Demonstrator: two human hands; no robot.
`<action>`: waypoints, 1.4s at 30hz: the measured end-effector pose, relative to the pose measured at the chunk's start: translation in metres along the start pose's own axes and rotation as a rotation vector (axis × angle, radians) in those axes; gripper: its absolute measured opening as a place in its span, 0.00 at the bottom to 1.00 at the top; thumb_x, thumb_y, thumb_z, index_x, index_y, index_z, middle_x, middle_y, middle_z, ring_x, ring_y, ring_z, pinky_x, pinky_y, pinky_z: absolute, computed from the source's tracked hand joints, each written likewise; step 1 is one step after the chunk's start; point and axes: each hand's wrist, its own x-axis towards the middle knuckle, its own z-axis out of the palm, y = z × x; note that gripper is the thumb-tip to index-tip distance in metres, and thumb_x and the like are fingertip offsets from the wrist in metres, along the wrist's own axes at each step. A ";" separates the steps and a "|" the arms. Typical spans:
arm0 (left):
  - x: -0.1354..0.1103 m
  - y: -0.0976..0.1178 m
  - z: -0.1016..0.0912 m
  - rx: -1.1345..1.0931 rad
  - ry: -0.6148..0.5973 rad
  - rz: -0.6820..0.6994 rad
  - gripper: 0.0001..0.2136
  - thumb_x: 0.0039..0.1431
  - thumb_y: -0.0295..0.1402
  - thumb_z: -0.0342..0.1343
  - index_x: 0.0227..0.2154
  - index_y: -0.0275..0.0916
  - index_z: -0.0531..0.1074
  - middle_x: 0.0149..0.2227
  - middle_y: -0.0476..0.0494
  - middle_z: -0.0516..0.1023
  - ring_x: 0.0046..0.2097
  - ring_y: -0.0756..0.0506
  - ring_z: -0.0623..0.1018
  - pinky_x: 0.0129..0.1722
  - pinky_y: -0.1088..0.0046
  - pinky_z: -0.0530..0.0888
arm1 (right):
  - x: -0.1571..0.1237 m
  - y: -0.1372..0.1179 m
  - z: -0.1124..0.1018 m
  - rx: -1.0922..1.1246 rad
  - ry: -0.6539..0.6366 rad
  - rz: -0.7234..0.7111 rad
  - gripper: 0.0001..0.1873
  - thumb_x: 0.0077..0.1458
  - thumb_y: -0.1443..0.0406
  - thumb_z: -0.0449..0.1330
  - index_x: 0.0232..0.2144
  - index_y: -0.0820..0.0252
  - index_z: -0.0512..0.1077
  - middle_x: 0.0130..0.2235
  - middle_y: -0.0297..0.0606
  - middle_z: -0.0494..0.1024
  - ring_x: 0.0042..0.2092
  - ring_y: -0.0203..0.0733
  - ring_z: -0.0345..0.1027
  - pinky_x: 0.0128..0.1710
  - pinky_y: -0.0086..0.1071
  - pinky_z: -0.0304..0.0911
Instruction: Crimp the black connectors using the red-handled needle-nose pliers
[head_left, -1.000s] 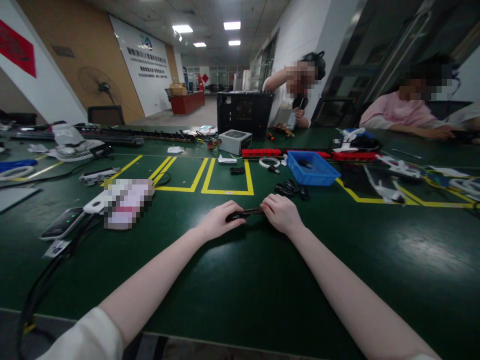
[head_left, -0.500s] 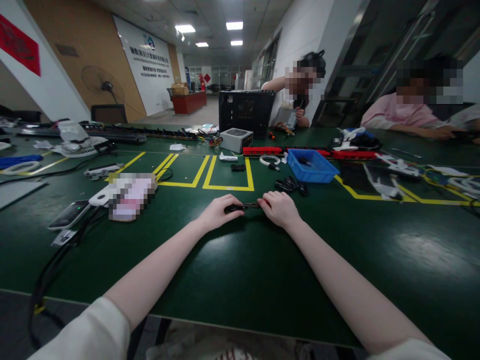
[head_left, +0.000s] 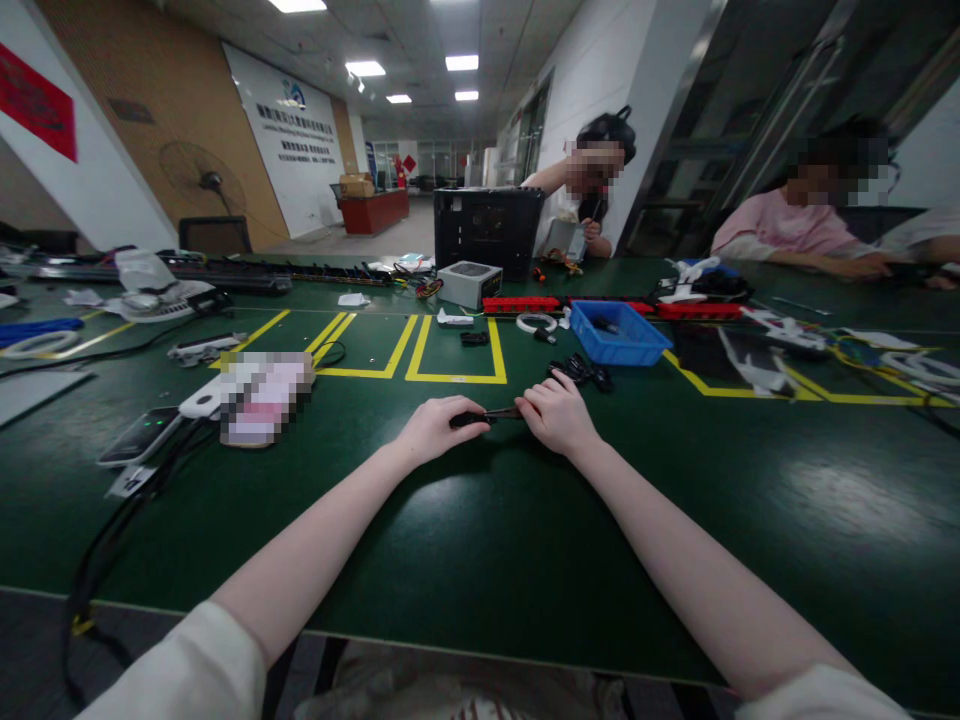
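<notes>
My left hand (head_left: 436, 430) is closed around the black end of a slim black-and-metal object (head_left: 501, 413). A narrow, metallic-looking part of it runs across the gap between my hands. My right hand (head_left: 561, 413) pinches its other end, with one finger lifted off. The object lies roughly level, just above the green table (head_left: 495, 540), and my fingers cover both its ends, so I cannot make out its exact kind. A bundle of black cables (head_left: 592, 374) lies just beyond my right hand.
Farther back are a blue tray (head_left: 619, 340), a grey power supply (head_left: 469, 284), a black computer case (head_left: 487, 230) and red strips (head_left: 521, 304). At left lie a phone (head_left: 266, 400) and a white device (head_left: 142, 435) with cables. Across the table sits a person (head_left: 592, 225).
One finger of my right hand has lifted away from the others. Both hands keep their hold on the slim object in nearly the same place. The view has shifted slightly.
</notes>
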 end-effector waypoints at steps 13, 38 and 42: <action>0.000 -0.005 0.000 -0.003 0.032 0.090 0.12 0.62 0.39 0.59 0.45 0.40 0.75 0.48 0.44 0.77 0.47 0.46 0.78 0.49 0.70 0.74 | 0.004 0.008 0.006 0.046 0.058 -0.037 0.22 0.65 0.60 0.45 0.25 0.58 0.72 0.29 0.40 0.78 0.37 0.44 0.68 0.57 0.46 0.53; 0.002 -0.012 0.004 0.167 -0.013 0.128 0.18 0.63 0.40 0.57 0.54 0.40 0.70 0.53 0.38 0.74 0.56 0.39 0.73 0.59 0.54 0.68 | 0.004 0.012 0.018 0.150 0.161 -0.009 0.35 0.64 0.52 0.46 0.67 0.63 0.52 0.66 0.56 0.59 0.64 0.58 0.55 0.61 0.56 0.51; -0.001 -0.005 0.006 0.207 0.088 0.301 0.37 0.61 0.43 0.58 0.69 0.42 0.47 0.70 0.31 0.47 0.70 0.33 0.53 0.66 0.49 0.59 | 0.000 0.004 0.010 0.170 0.153 -0.236 0.44 0.60 0.47 0.51 0.70 0.53 0.38 0.72 0.52 0.40 0.70 0.60 0.40 0.63 0.61 0.46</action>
